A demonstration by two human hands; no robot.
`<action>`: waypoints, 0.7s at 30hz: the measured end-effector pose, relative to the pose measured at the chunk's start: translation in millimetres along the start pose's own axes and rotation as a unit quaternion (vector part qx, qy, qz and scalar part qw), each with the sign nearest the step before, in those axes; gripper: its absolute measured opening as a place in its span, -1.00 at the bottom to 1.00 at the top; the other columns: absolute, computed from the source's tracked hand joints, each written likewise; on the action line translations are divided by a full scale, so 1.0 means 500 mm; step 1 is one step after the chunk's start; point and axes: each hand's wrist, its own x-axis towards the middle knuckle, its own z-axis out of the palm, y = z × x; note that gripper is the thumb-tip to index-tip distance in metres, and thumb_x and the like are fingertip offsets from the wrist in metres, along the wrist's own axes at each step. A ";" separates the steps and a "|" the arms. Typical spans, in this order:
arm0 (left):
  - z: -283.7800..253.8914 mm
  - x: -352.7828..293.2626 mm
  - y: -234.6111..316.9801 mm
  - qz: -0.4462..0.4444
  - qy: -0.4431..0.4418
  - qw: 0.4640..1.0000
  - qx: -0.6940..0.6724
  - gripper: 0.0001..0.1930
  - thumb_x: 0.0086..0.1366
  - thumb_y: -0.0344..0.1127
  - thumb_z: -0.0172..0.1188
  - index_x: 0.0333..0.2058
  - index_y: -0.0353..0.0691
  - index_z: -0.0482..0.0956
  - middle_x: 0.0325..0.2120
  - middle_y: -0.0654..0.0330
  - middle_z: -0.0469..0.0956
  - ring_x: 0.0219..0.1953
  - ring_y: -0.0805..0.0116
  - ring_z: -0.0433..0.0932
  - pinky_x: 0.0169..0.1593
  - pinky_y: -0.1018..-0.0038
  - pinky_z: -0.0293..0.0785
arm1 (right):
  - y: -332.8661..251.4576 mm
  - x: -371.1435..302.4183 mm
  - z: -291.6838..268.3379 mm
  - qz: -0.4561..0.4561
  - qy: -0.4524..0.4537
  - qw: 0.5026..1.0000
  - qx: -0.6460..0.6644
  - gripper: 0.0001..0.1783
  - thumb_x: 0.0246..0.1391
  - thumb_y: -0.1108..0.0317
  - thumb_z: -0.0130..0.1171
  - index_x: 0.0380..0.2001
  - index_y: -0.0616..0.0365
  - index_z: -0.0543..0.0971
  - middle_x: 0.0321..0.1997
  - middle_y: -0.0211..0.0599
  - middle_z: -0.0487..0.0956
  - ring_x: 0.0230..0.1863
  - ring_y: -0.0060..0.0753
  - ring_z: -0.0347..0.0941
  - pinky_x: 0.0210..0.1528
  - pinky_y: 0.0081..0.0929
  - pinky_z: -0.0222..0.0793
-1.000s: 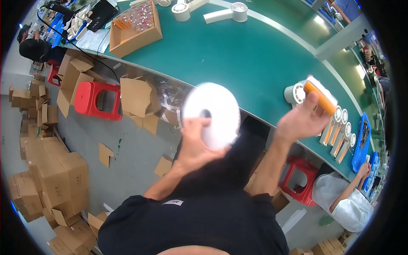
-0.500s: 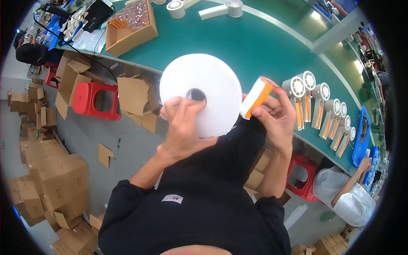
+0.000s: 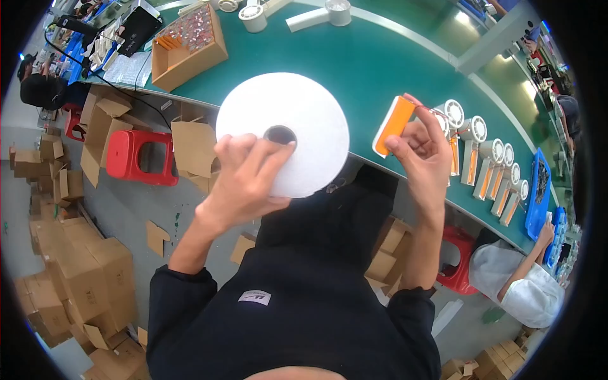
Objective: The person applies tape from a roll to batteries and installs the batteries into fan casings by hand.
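My left hand (image 3: 244,174) grips a large white roll of tape (image 3: 316,114), its fingers hooked at the dark core hole and the thumb under the lower rim. Held up over the bench edge, the roll shows its flat side. To its right, my right hand (image 3: 425,145) pinches a flat orange battery pack (image 3: 396,121) between thumb and fingers. A white layer lines the pack's left and lower edge, and thin dark red wires run from its top. Roll and pack are apart. Behind my right hand stand several white fan units (image 3: 474,130) with orange strips in their handles.
An open carton (image 3: 190,66) of small parts sits on the green bench (image 3: 272,47). Blue trays (image 3: 538,190) lie at the right, near a co-worker in white (image 3: 516,278). Red stools (image 3: 140,158) and cardboard boxes (image 3: 88,266) stand on the floor.
The roll has moved left and slightly up in my left hand. My right hand has drawn the battery pack away to the right and turned its orange face into view.
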 end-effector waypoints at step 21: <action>0.049 0.090 -0.226 -0.010 -0.166 0.985 0.049 -0.20 -0.05 -0.07 0.45 0.16 -0.27 0.38 -0.02 0.05 0.40 0.09 0.09 0.28 0.23 0.17 0.09 | 0.001 -0.025 -0.073 -0.054 -0.235 0.950 -0.200 -0.32 -0.12 0.56 0.38 0.16 0.19 0.47 -0.43 -0.28 0.43 -0.41 -0.43 0.40 -0.29 -0.49 0.37</action>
